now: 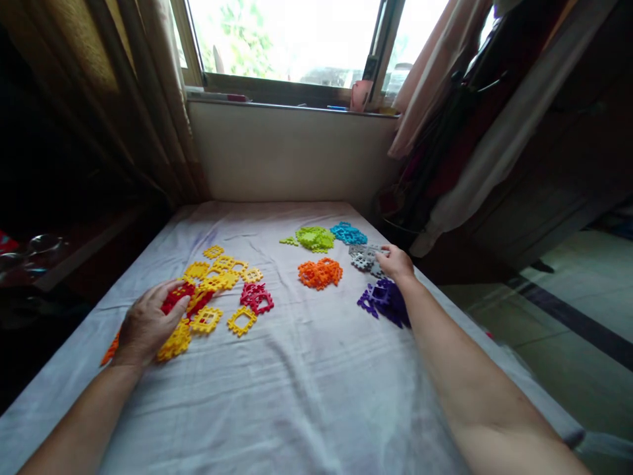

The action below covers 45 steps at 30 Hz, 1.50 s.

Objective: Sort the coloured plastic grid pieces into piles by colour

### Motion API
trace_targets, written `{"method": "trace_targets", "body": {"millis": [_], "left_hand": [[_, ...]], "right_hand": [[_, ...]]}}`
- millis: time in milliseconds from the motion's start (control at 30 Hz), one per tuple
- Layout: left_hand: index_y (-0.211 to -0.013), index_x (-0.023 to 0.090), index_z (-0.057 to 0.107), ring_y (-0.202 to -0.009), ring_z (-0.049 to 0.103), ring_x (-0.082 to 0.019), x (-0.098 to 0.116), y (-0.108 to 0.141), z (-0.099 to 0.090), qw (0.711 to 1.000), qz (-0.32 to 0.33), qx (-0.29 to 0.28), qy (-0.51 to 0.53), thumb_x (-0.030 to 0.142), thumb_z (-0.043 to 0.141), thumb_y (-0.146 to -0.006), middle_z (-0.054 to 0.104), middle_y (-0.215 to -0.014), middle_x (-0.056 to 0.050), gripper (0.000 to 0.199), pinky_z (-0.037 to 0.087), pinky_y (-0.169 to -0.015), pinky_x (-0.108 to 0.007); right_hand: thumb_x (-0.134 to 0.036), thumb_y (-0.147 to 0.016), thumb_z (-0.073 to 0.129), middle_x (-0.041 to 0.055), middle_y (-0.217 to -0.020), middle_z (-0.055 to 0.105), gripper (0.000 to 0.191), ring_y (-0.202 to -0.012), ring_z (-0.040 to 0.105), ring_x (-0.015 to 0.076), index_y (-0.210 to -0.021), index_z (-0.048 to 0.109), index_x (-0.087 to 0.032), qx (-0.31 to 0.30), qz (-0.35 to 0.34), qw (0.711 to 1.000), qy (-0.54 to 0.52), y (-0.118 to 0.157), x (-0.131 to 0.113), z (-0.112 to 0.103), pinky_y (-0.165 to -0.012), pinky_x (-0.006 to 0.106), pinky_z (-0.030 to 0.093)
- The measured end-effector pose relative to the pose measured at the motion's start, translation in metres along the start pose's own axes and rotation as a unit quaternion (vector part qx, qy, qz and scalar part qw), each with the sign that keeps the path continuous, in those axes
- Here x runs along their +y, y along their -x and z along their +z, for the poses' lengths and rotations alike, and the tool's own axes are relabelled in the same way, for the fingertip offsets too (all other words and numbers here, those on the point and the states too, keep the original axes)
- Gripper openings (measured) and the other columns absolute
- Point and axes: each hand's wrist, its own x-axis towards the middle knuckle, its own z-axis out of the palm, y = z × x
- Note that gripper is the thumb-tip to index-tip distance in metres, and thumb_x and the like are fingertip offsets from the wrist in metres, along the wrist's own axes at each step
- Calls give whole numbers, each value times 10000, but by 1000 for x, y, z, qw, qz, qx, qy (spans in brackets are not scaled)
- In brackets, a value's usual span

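My left hand (151,318) curls at the left side of a mixed heap, its thumb and fingers closed around red notched plastic building tiles (174,297). Yellow tiles (223,272) of the same kind spread beside it, some square with open middles. My right hand (397,262) reaches to the far right edge of the table, fingertips pinched on a grey tile in the grey pile (364,256). A purple pile (386,301) lies just under my right wrist, which partly hides it. Orange tiles (111,348) peek out behind my left hand.
Sorted piles of orange (320,273), lime green (315,239) and blue tiles (349,232) lie toward the back. A small crimson group (256,298) sits mid-left. A wrinkled white cloth (277,396) covers the table. Beyond stand a wall, window, curtains (148,99) and hanging clothes.
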Motion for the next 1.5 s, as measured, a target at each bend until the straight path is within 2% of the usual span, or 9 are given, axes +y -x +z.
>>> {"method": "trace_targets", "body": {"millis": [133,300,400,533,633,733,900,1167,1500], "left_hand": [[-1216,195,634,-1234,593,-318,-25,5,6,998,-16,-21,-57,485,443,-858,638,-1339,-136,498,448,-1083,-468],[-1193,220,684,-1299,536,-338,-24,5,19,992,-7,-41,-115,517,517,-835,598,-1393,-148,494,403,-1099,-505],[-1003,264,732,-1295,539,-306,-16,-1,24,993,13,-38,-112,447,535,-840,633,-1361,-100,314,383,-1108,-510],[-875,250,723,-1184,621,-257,-8,-13,19,998,4,-35,-47,396,517,-834,706,-1250,-72,256,437,-1071,-424],[-919,232,731,-1095,668,-239,-4,-14,9,999,-34,-26,10,431,522,-817,739,-1177,-73,307,491,-994,-338],[-1007,262,738,-967,703,-221,-2,-6,-4,994,-93,-31,45,473,524,-821,778,-1042,-25,354,531,-855,-290],[-1115,272,724,-883,710,-208,4,7,-11,989,-123,-36,75,492,530,-829,787,-988,-13,409,520,-751,-271],[-1100,227,730,-789,696,-186,36,-29,31,975,-68,-167,128,464,567,-797,769,-891,-19,417,510,-697,-266],[-1063,241,744,-746,682,-168,73,-131,103,975,-63,-200,73,416,600,-813,763,-862,-16,338,476,-650,-251]], "right_hand": [[-351,-853,570,122,-1005,764,413,-902,702,258,-1196,719,-175,-18,28,999,40,-14,16,11,-741,310,512],[-366,-832,575,182,-1142,704,431,-1034,666,315,-1179,739,-170,41,38,997,61,-4,19,18,-813,379,530],[-331,-829,553,159,-1109,688,387,-1037,652,293,-1122,752,-174,88,-33,995,15,19,4,19,-880,390,524],[-303,-846,529,126,-1131,671,325,-1000,651,242,-1060,746,-191,111,-193,970,-98,80,-35,37,-942,377,514],[-288,-878,521,101,-1055,700,258,-1021,654,227,-977,748,-214,68,-309,934,-165,136,-65,64,-954,350,512],[-227,-880,534,71,-986,717,221,-931,674,203,-946,744,-236,7,-366,914,-175,177,-80,89,-875,320,537],[-164,-858,569,52,-946,728,198,-892,672,192,-903,743,-248,-36,-408,901,-144,193,-79,99,-835,296,540],[-164,-873,571,58,-915,724,177,-883,667,204,-893,732,-233,-30,-420,898,-126,194,-79,98,-833,306,535],[-118,-864,519,41,-871,715,232,-830,689,183,-888,718,-235,-40,-374,883,-279,188,-81,100,-768,282,552]]}}
